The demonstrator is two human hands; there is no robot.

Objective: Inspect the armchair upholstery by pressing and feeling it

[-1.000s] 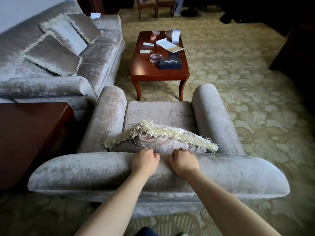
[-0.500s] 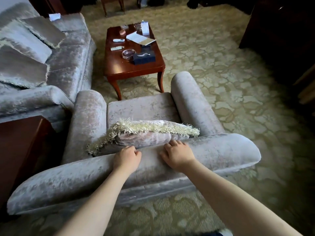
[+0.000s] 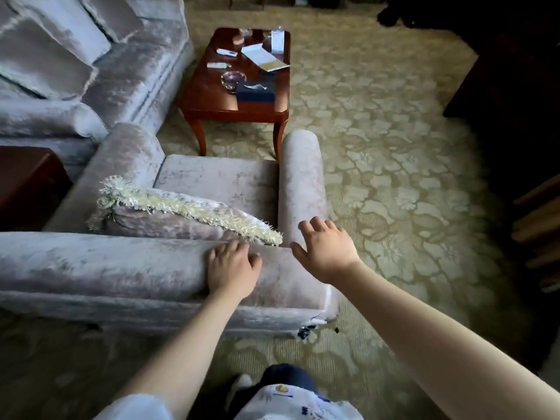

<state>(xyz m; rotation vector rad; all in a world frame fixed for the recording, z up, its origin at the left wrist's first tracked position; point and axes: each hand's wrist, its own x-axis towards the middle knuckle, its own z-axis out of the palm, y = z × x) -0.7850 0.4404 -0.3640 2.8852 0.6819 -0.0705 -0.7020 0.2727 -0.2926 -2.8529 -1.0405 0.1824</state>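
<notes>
Item 1: velvet armchair (image 3: 218, 180), grey-pink, seen from behind, directly in front of you on the patterned carpet (image 3: 394, 147).

Item 2: your left hand (image 3: 233, 266), palm down on the top roll of the chair's backrest (image 3: 106, 262), fingers loosely bent against the fabric, grasping nothing.

Item 3: your right hand (image 3: 327, 253), released, fingers spread, over the right end of the backrest where the armrest (image 3: 301, 177) joins; contact cannot be told.

Item 4: fringed cushion (image 3: 169, 219), on the seat, leaning against the backrest.

Item 5: wooden counter (image 3: 212, 98) beyond the chair, bearing a dark tissue box (image 3: 256, 91).

Item 6: matching sofa (image 3: 133, 83), left.
</notes>
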